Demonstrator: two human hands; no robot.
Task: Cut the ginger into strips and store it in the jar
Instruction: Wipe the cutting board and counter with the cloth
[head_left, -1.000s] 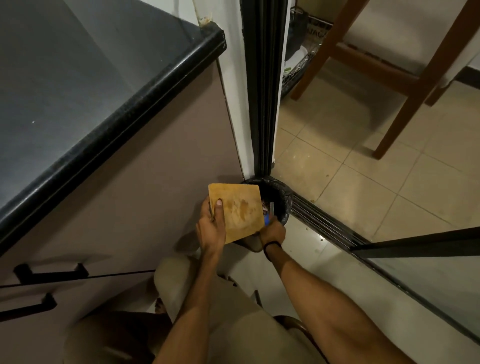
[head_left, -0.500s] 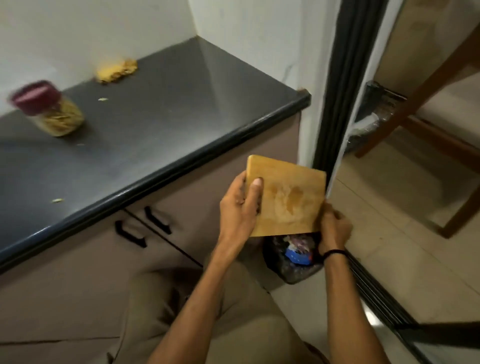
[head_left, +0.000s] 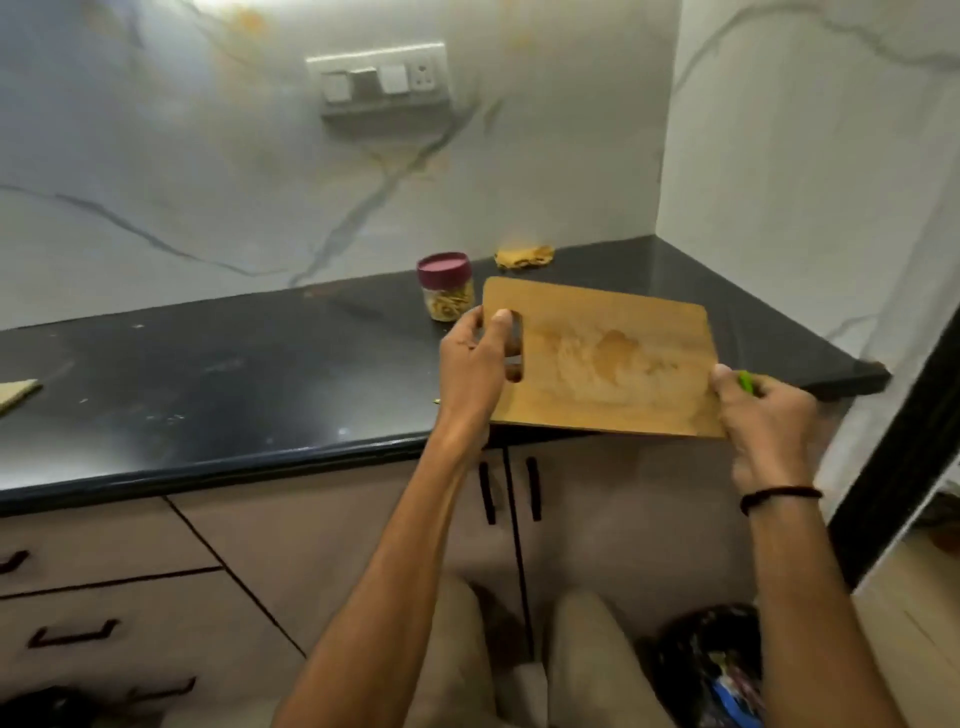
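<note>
I hold a bare wooden cutting board (head_left: 608, 358) level over the front edge of the black counter (head_left: 208, 384). My left hand (head_left: 475, 358) grips its left end, thumb by the handle slot. My right hand (head_left: 761, 415) holds the board's right edge and also a green-handled tool (head_left: 746, 382), mostly hidden in the fist. Behind the board stands a clear jar (head_left: 447, 293) with a maroon lid on it, holding yellowish strips. A yellowish scrap pile (head_left: 524, 256) lies near the back wall.
A black bin (head_left: 711, 670) with rubbish sits on the floor at the lower right, beside my knees. Cabinet doors and drawers with black handles run below the counter. A tan cloth (head_left: 18, 392) lies at the counter's far left. Switches hang on the marble wall.
I have risen from the bin on the floor. The board has come up from over the bin to counter height and turned flat, both hands still on it.
</note>
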